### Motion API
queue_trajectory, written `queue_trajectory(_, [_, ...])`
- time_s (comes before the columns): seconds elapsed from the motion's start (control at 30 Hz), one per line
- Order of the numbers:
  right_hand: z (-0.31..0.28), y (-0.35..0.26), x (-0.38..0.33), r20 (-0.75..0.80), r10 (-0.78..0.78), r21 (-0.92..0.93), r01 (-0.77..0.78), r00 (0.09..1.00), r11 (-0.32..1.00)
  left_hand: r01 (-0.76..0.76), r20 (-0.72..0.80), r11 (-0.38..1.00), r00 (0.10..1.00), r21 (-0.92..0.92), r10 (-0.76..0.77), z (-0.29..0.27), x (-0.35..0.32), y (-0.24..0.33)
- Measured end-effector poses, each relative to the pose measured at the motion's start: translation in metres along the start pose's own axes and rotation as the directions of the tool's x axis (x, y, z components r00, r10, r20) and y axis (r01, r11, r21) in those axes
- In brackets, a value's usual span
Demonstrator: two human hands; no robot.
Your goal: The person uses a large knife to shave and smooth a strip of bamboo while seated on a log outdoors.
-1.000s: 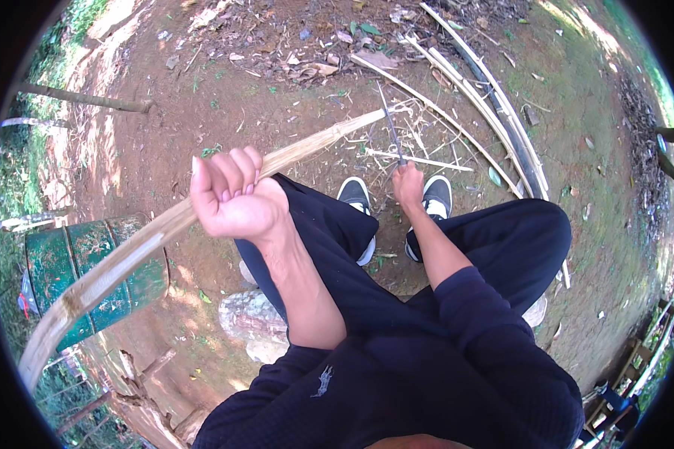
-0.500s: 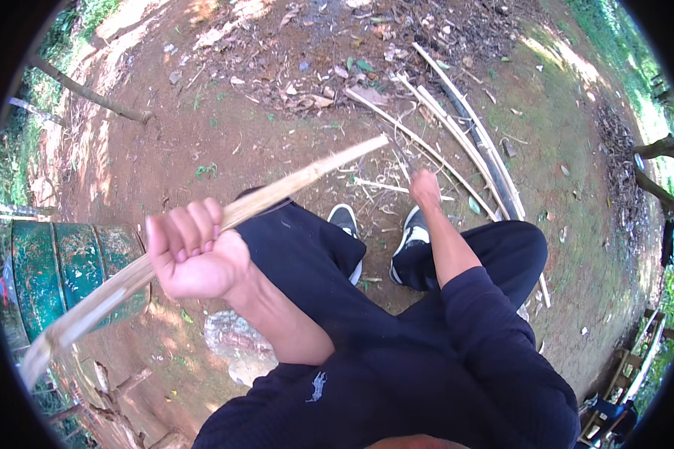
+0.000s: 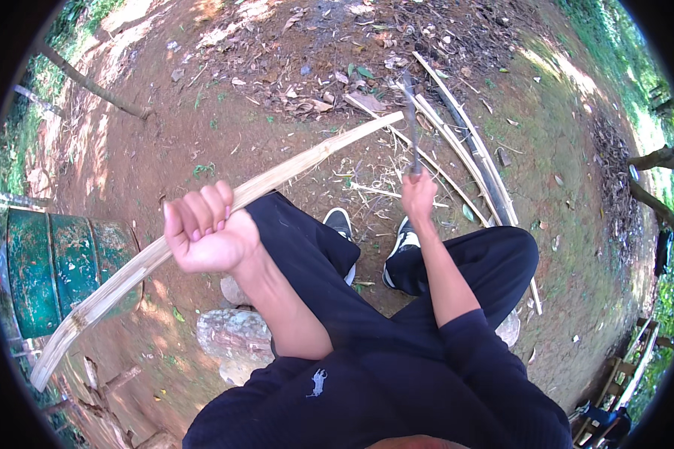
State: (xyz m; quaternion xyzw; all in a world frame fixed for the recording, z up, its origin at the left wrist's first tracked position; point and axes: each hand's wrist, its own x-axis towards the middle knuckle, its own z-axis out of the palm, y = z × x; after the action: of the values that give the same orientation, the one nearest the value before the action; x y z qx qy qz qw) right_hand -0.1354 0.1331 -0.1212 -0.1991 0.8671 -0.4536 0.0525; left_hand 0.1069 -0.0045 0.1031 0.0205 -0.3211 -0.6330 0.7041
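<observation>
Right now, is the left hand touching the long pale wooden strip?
Touching. The head view shows the left hand closed around the wooden strip, which emerges either side.

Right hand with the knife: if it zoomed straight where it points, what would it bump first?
Probably the long pale stick held in the left hand, at its far end beside the knife. A thin strip crosses that line sooner in the picture, but seems lower; depth is hard to judge.

A wooden pole (image 3: 292,173), pale straw streaked with light brown; a knife (image 3: 414,138), dull grey to my eye; a dark navy top (image 3: 397,389) with a whitish chest motif (image 3: 318,383); dark shoes (image 3: 338,221) edged white; a green drum (image 3: 71,258) mottled rusty brown; reddish-brown soil (image 3: 157,161)
</observation>
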Motion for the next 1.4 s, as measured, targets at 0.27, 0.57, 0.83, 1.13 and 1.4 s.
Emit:
queue_trajectory(0.27, [0.016, -0.053, -0.034, 0.158, -0.232, 0.025, 0.231, 0.960, 0.973, 0.065, 0.077, 0.997, 0.995, -0.029, -0.063, -0.004, -0.009, -0.028])
queue_trajectory(0.57, [0.030, 0.009, -0.014, 0.107, -0.095, -0.087, 0.104, 0.990, 0.991, 0.119, 0.099, 0.993, 0.988, 0.015, -0.120, 0.000, -0.026, -0.059])
queue_trajectory(0.83, [0.024, 0.037, -0.001, 0.076, -0.006, -0.155, 0.018, 0.997, 0.988, 0.142, 0.055, 0.990, 0.989, -0.021, -0.141, -0.005, -0.025, -0.067])
queue_trajectory(1.13, [0.022, 0.054, -0.002, 0.050, -0.074, -0.154, 0.081, 0.996, 0.985, 0.126, 0.034, 0.991, 0.992, -0.038, -0.125, -0.009, -0.024, -0.062])
queue_trajectory(1.4, [0.030, 0.017, -0.011, 0.081, -0.132, -0.095, 0.139, 0.988, 0.986, 0.093, 0.069, 0.988, 0.994, -0.122, -0.085, -0.015, -0.013, -0.038])
